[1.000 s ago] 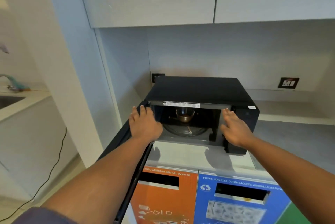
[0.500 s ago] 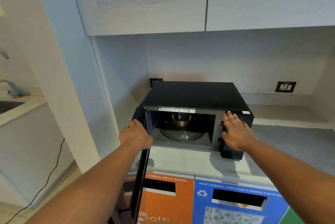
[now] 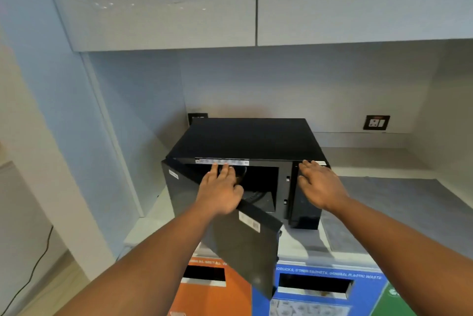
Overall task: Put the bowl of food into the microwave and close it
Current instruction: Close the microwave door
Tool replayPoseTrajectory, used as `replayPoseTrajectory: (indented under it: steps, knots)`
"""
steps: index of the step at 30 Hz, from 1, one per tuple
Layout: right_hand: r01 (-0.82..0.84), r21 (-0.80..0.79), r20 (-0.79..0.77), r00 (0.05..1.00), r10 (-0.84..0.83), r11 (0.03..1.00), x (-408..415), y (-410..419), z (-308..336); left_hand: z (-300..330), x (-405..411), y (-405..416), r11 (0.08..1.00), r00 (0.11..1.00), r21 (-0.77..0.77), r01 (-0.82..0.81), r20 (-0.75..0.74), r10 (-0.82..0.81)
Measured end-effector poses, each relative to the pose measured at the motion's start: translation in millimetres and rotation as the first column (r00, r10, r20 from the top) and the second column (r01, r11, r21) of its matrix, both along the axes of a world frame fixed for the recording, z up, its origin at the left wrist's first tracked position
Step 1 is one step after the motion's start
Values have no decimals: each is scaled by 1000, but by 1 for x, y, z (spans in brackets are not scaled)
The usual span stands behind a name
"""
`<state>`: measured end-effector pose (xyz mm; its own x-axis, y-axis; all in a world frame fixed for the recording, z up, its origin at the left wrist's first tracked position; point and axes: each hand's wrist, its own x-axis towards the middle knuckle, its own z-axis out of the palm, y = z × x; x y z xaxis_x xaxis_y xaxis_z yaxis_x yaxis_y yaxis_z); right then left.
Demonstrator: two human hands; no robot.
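Resting on top of the half-open microwave door (image 3: 245, 246), the left hand (image 3: 220, 194) lies palm down, fingers (image 3: 225, 171) extended and close together, reaching toward the cavity's upper frame; nothing is pinched in it. Door is hinged at the far left of that hand and stands swung partway across the opening, its free edge pointing toward the viewer, below and between the two hands.

Right hand (image 3: 318, 187) is flat, fingers spread slightly, palm against the front control panel side of the microwave (image 3: 245, 136), fingertips at the panel's top edge. It grips nothing.

Bowl (image 3: 240, 174): only a dark curved sliver shows inside the cavity, just past the left fingertips; probably the bowl, but the view is too dim and blocked to be sure. A part of the turntable (image 3: 256, 195) shows just right of the left hand.

Microwave sits on a pale table (image 3: 384, 200), which extends to the right of the right hand. Beneath both forearms: an orange bin front (image 3: 212, 292) under the left, a blue bin front (image 3: 320, 292) under the right. A wall socket (image 3: 376, 122) is up beyond the right hand.
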<state>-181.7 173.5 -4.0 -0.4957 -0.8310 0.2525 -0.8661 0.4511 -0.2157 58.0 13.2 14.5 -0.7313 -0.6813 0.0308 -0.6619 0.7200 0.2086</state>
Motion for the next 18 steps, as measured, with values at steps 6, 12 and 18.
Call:
replayPoseTrajectory:
  steps: [6,12,18]
  knots:
    - [-49,-28,69,996,51,998,-23,0,0,-8,-62,7,964,962,-83,253,-83,-260]
    - [-171,18,-61,983,172,985,-18,-5,-6,-14,-81,-15,920,938,-194,342,4,-348]
    - [-118,11,-202,972,118,993,-25,-20,-14,-19,-101,-29,902,932,-257,347,-12,-362]
